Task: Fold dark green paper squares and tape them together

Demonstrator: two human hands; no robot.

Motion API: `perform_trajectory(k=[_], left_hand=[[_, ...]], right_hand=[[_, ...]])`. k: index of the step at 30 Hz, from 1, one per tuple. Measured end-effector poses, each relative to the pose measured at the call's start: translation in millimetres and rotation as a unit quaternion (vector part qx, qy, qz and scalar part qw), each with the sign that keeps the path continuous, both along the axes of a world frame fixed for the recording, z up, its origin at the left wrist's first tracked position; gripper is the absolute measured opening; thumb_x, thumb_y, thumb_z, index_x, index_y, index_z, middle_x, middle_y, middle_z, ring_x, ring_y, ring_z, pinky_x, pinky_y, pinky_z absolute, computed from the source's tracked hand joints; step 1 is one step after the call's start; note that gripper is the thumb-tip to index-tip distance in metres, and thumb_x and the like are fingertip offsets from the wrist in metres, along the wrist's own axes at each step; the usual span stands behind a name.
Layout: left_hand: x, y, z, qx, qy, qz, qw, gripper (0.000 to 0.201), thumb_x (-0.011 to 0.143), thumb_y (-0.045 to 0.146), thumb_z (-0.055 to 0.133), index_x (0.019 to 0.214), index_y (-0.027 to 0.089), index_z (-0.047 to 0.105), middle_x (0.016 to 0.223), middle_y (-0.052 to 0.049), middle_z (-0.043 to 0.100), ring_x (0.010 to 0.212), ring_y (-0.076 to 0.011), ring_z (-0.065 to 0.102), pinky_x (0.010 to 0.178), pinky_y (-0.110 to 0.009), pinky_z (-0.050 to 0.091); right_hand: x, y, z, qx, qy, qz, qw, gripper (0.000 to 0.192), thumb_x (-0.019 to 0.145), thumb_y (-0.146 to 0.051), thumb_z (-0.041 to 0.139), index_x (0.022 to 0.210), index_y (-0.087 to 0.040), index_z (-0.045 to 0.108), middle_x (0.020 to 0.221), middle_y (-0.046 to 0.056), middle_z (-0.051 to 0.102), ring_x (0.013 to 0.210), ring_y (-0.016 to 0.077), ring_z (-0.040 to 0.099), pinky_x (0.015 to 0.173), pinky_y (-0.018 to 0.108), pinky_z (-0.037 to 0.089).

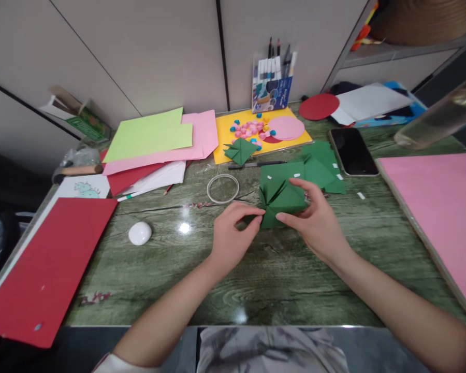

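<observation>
A folded green paper piece [285,199] with pleats fanning out on its left lies over green sheets on the table. My left hand [236,228] pinches its left tip between thumb and forefinger. On the other side, my right hand [314,220] has its thumb and forefinger spread across the folded paper, steadying it. Under and behind it are green sheets [322,166] with small white tabs on them. A smaller folded green paper shape [241,151] sits just beyond, near a dark pen [256,165].
A tape roll [222,188] and a white rounded object [140,233] lie to the left. Red card [50,269], lime paper [149,135], a yellow sheet [221,140] with pink and blue balls, a phone [353,151], a pen box [272,90] and pink paper [438,202] surround the work.
</observation>
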State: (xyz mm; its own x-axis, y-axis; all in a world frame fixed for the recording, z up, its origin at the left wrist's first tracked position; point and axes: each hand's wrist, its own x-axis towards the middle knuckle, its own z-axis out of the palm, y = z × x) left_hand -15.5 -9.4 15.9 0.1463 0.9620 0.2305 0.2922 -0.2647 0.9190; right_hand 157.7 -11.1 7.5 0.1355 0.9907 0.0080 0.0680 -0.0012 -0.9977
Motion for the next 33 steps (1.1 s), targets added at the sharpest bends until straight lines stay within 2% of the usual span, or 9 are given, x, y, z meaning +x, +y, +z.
perform_trajectory(k=[8, 12, 15, 19, 21, 24, 29, 31, 33], left_hand=[[-1, 2, 1.9, -0.006, 0.001, 0.006, 1.000, 0.013, 0.077, 0.014, 0.058, 0.080, 0.021, 0.068, 0.080, -0.002, 0.065, 0.078, -0.0140, 0.059, 0.070, -0.027, 0.047], [-3, 3, 1.9, -0.001, -0.008, 0.016, 1.000, 0.013, 0.077, 0.014, 0.058, 0.079, 0.021, 0.068, 0.080, -0.002, 0.065, 0.079, -0.0144, 0.059, 0.073, -0.028, 0.046], [-5, 5, 1.9, 0.009, -0.023, 0.022, 0.999, 0.013, 0.076, 0.013, 0.058, 0.077, 0.021, 0.068, 0.079, -0.003, 0.064, 0.079, -0.0149, 0.059, 0.074, -0.028, 0.046], [-7, 8, 1.0, 0.001, -0.047, 0.015, 0.999, 0.011, 0.076, 0.013, 0.059, 0.074, 0.020, 0.067, 0.077, -0.003, 0.064, 0.078, -0.0152, 0.059, 0.073, -0.029, 0.046], [-8, 10, 0.1, -0.014, -0.056, -0.001, 0.998, 0.010, 0.076, 0.014, 0.059, 0.074, 0.020, 0.067, 0.077, -0.003, 0.064, 0.077, -0.0154, 0.059, 0.073, -0.029, 0.045], [-8, 11, -0.5, -0.026, -0.063, -0.009, 0.998, 0.010, 0.078, 0.016, 0.058, 0.076, 0.020, 0.067, 0.079, -0.003, 0.065, 0.081, -0.0164, 0.059, 0.076, -0.031, 0.045], [-4, 6, 0.7, -0.026, -0.027, 0.069, 0.997, 0.014, 0.075, 0.021, 0.063, 0.089, 0.022, 0.065, 0.116, -0.007, 0.055, 0.113, -0.0220, 0.049, 0.095, -0.037, 0.038], [0, 2, 0.4, -0.075, -0.072, 0.079, 0.991, 0.030, 0.071, 0.025, 0.068, 0.100, 0.023, 0.060, 0.120, -0.008, 0.051, 0.114, -0.0231, 0.047, 0.091, -0.036, 0.041], [4, -2, 0.1, -0.166, -0.177, 0.064, 0.968, 0.046, 0.069, 0.028, 0.070, 0.111, 0.025, 0.052, 0.124, -0.008, 0.049, 0.112, -0.0224, 0.049, 0.088, -0.035, 0.044]], right_hand=[[2, 1, 0.4, 0.006, -0.004, 0.033, 0.999, 0.072, 0.063, -0.021, 0.073, 0.128, -0.034, 0.044, 0.120, 0.005, 0.055, 0.058, 0.0111, 0.057, 0.049, 0.028, 0.052], [3, 1, 2.6, -0.005, -0.039, 0.038, 0.999, 0.081, 0.063, -0.019, 0.073, 0.134, -0.034, 0.037, 0.091, 0.001, 0.063, 0.049, 0.0098, 0.053, 0.054, 0.032, 0.052], [7, 2, 5.5, -0.028, -0.042, 0.069, 0.996, 0.088, 0.064, -0.024, 0.073, 0.138, -0.034, 0.028, 0.058, -0.008, 0.052, 0.043, 0.0099, 0.048, 0.061, 0.036, 0.052], [16, 7, 11.7, -0.086, 0.070, 0.120, 0.987, 0.060, 0.076, -0.039, 0.062, 0.132, -0.032, 0.040, 0.064, -0.003, 0.052, 0.059, 0.0139, 0.054, 0.064, 0.034, 0.050], [19, 9, 13.7, -0.104, 0.103, 0.102, 0.984, 0.048, 0.077, -0.040, 0.060, 0.123, -0.031, 0.050, 0.070, -0.002, 0.053, 0.063, 0.0130, 0.053, 0.058, 0.028, 0.047], [17, 11, 13.6, -0.117, 0.106, 0.068, 0.985, 0.051, 0.071, -0.033, 0.069, 0.119, -0.031, 0.053, 0.060, -0.006, 0.046, 0.052, 0.0081, 0.041, 0.047, 0.021, 0.036], [4, 4, 11.1, -0.072, 0.108, -0.013, 0.992, 0.057, 0.063, -0.030, 0.074, 0.117, -0.029, 0.054, 0.059, -0.007, 0.049, 0.053, 0.0084, 0.041, 0.051, 0.023, 0.037], [0, -2, 10.9, -0.050, 0.085, -0.035, 0.995, 0.059, 0.064, -0.029, 0.074, 0.118, -0.031, 0.052, 0.060, -0.007, 0.051, 0.053, 0.0096, 0.042, 0.049, 0.024, 0.037], [-4, -8, 11.0, -0.036, 0.069, -0.043, 0.996, 0.059, 0.065, -0.029, 0.073, 0.120, -0.032, 0.050, 0.058, -0.007, 0.051, 0.052, 0.0100, 0.042, 0.047, 0.024, 0.036]])
